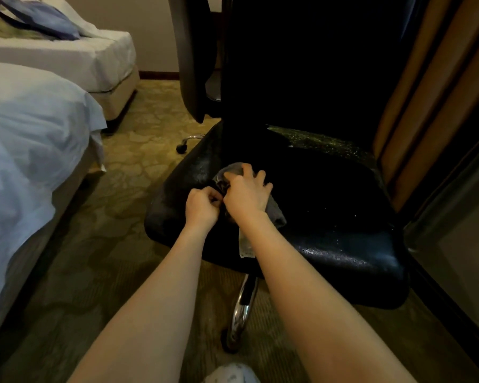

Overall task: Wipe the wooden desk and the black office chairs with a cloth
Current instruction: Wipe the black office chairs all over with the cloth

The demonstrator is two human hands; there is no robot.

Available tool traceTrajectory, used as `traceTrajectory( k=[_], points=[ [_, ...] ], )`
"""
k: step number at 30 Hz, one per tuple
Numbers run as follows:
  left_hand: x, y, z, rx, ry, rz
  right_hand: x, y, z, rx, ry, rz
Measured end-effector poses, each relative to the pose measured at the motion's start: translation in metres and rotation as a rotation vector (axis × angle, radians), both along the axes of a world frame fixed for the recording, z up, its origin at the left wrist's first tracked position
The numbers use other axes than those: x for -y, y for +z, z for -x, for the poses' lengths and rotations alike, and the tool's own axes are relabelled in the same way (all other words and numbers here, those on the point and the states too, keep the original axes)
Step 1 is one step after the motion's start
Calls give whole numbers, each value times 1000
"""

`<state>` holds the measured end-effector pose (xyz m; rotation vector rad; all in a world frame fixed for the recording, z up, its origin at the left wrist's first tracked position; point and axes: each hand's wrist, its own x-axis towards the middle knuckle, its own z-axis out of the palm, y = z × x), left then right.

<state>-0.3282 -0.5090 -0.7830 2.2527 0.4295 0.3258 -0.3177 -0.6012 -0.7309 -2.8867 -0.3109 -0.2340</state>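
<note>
A black office chair [329, 217] fills the middle of the view, its shiny seat speckled with pale dust at the back. A grey cloth [274, 214] lies bunched on the left part of the seat, with a white label hanging over the front edge. My right hand [246, 194] rests on top of the cloth with fingers spread and curled into it. My left hand [202, 208] is beside it, fingers curled and pinching the cloth's near-left edge. A second black chair [194, 64] stands behind on the left.
Two beds with white sheets [25, 150] line the left side; a blue bag [39, 17] lies on the far one. Patterned carpet [138, 139] runs between beds and chairs. Brown curtains [432, 92] and a dark frame stand on the right. Chrome chair legs [244, 308] show under the seat.
</note>
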Motion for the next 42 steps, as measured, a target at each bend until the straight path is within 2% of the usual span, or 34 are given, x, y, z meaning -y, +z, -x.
traceTrajectory(
  k=[6,12,17,23,26,29,33,36,38,40,42],
  points=[
    [1,8,2,-18,1,75,62,8,-6,-37,-7,-67],
    [4,10,2,-32,24,48,179,13,-15,-67,-336,-99],
    [9,7,3,-15,37,0,226,15,-5,-140,-439,-107],
    [14,16,3,-41,95,-61,219,17,6,-127,-464,-81],
    [11,20,7,-90,50,-75,213,15,12,-116,-472,-92],
    [5,18,17,-137,-64,-36,211,14,12,-77,-456,-116],
    [4,17,25,-110,-50,33,235,11,19,-33,-423,-158],
    [14,15,29,-72,-36,119,236,10,36,69,-496,-341],
    [18,15,33,-57,-31,160,204,12,47,181,-422,-437],
    [18,16,38,-54,-83,234,155,11,59,289,-241,-460],
    [17,14,43,-47,-134,265,104,0,79,288,-100,-438]
  ],
)
